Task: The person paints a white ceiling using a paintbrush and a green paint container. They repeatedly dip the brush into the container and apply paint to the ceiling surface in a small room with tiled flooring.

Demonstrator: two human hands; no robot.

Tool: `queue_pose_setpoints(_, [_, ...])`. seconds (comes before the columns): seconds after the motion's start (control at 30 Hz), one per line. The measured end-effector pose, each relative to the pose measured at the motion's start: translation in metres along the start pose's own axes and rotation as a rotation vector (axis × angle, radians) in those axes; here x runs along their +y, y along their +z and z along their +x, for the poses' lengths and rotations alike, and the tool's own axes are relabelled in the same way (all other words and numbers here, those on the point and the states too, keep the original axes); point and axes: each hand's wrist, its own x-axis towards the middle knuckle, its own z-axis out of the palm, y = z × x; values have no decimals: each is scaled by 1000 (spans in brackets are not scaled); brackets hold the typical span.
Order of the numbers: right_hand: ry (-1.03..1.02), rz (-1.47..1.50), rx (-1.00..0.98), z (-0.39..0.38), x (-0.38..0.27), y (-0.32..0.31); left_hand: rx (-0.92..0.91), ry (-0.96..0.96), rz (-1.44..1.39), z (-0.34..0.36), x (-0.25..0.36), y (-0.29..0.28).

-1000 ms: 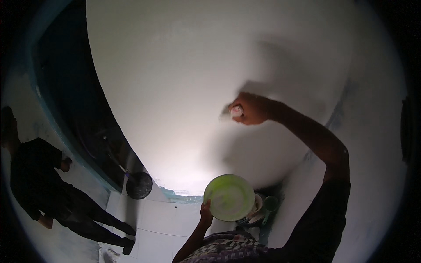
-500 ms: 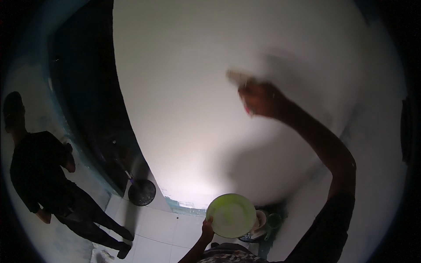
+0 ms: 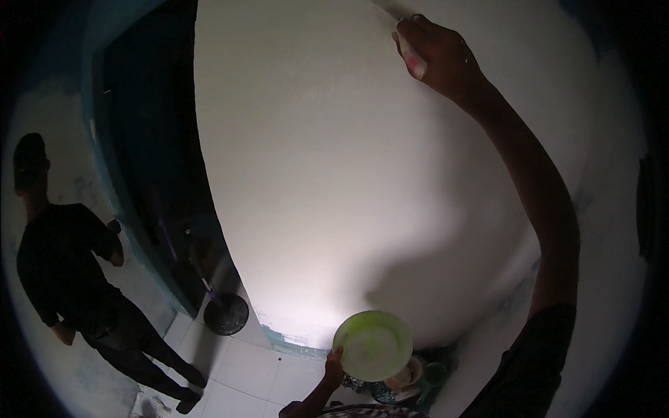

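My right hand (image 3: 442,59) is raised high against the pale wall (image 3: 334,181), closed round a flat brush-like tool (image 3: 412,61) with a pale, red-marked handle. The tool's head points up and left and runs out at the top edge, so I cannot tell whether it is a brush or a scraper. Low in front of me, my left hand (image 3: 334,366) grips the left rim of a round light-green basin (image 3: 376,346). Whitish material coats the inside of the basin. My arm's shadow falls on the wall.
A person (image 3: 70,258) in dark clothes stands at the left, beside a dark doorway (image 3: 153,139). A black round tub (image 3: 226,315) with a stick-like handle is on the tiled floor (image 3: 237,369). Below the wall, a green container (image 3: 433,376) stands among other vessels behind the basin.
My right hand has moved up and slightly right along the wall with the tool. The basin in my left hand sits slightly further right in view. The other person's head has turned.
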Motion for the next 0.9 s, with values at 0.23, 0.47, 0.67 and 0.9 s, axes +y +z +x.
queue_pose_setpoints(0.23, [-280,122,-664,-70,-103,64,59,-194,-275,31,-23,-39])
queue_pose_setpoints(0.47, [-8,664,-660,-54,-101,111,-10,-177,-324,56,22,-91])
queue_pose_setpoints(0.67, [297,428,-86,87,-21,73,63,-124,-337,66,55,-130])
queue_pose_setpoints(0.9, [-315,82,-341,42,-113,142,48,-67,-282,77,53,-181])
